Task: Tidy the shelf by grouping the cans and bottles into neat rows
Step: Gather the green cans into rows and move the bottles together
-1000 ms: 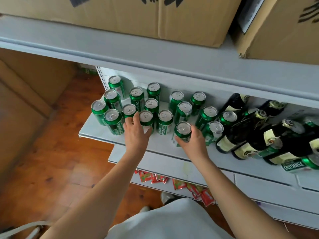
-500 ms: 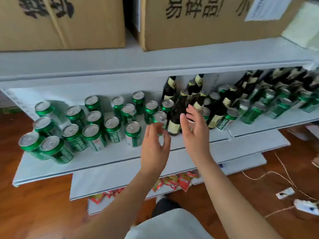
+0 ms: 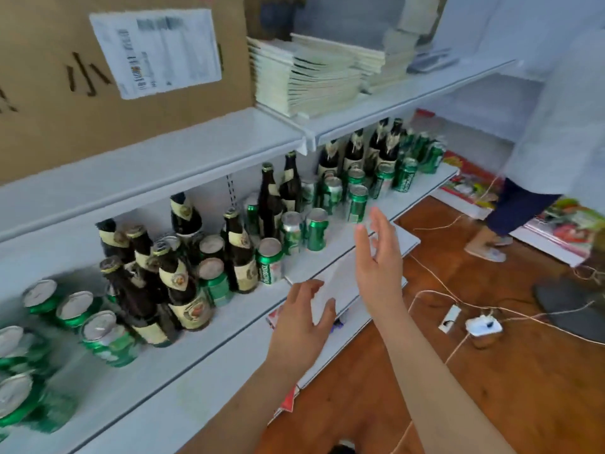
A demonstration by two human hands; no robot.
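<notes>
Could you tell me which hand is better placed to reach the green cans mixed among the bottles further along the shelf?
Probably the right hand: open and raised close to the green cans, while the left hand hangs lower, off the shelf edge.

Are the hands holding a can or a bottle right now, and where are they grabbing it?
Nothing is held. The left hand and the right hand are both open in the air, in front of the shelf, touching no can or bottle.

My one head camera is looking down and rightward along the white shelf (image 3: 183, 362) from close above its front edge, taking in my left hand (image 3: 299, 326) and right hand (image 3: 378, 267) raised before it, and the wooden floor (image 3: 491, 388) beyond.
</notes>
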